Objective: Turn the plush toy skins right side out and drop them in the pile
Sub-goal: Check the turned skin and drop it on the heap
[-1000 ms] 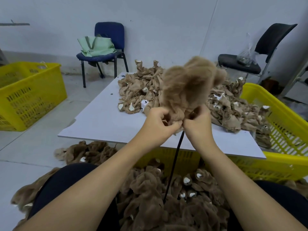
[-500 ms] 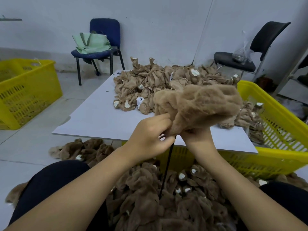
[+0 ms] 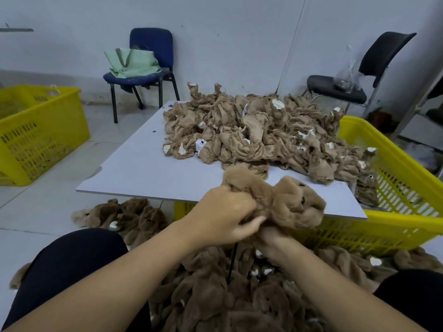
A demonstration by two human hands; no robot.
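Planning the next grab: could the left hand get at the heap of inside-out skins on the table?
Probably yes, once free: the left hand grips the fluffy skin, and only bare table separates it from the heap.

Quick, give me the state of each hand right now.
Left hand: fingers curled round the plush toy skin, gripping it.
Right hand: mostly hidden under the skin, appears to grip it from below.
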